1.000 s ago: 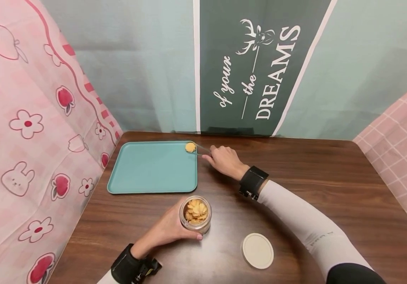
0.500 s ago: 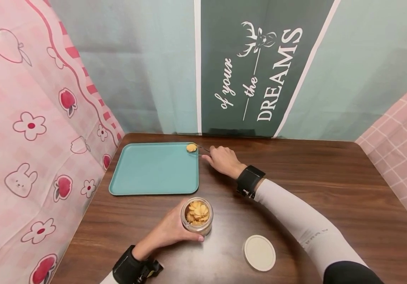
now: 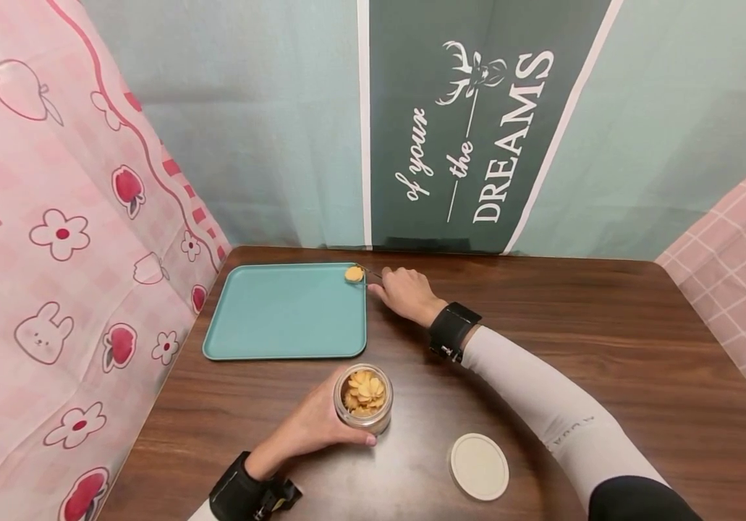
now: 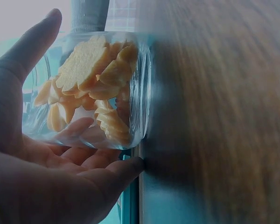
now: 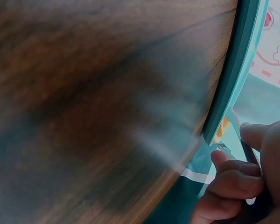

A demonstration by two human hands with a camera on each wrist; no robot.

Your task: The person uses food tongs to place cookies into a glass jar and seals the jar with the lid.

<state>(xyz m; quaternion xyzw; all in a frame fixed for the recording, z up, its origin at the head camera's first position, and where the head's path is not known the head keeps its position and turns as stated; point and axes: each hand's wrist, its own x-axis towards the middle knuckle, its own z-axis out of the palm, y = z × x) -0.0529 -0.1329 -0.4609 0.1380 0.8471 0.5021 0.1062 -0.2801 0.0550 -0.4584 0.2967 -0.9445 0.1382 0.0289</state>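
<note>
My left hand (image 3: pixel 317 416) grips a clear glass jar (image 3: pixel 382 425) from its left side, thumb along the near side. The jar stands upright on the table without its lid, filled with yellow flower-shaped cookies (image 3: pixel 366 391). In the left wrist view, the cookies (image 4: pixel 84 65) show through the glass. My right hand (image 3: pixel 408 293) holds a pair of tongs (image 3: pixel 373 273), whose dark arm also appears in the right wrist view. Their tips are at a single cookie (image 3: pixel 354 274) over the far right corner of the turquoise tray (image 3: pixel 288 311). Part of the tongs is hidden by my fingers.
A round cream lid (image 3: pixel 479 467) lies on the wooden table (image 3: pixel 574 325) to the right of the jar. Fabric curtains enclose the table: pink on the left (image 3: pixel 53 289), green at the back (image 3: pixel 268 145), pink checked on the right.
The cookie at the tray's corner has tipped slightly and looks flatter than before. Both hands stay nearly in place, while the head view has shifted a little.
</note>
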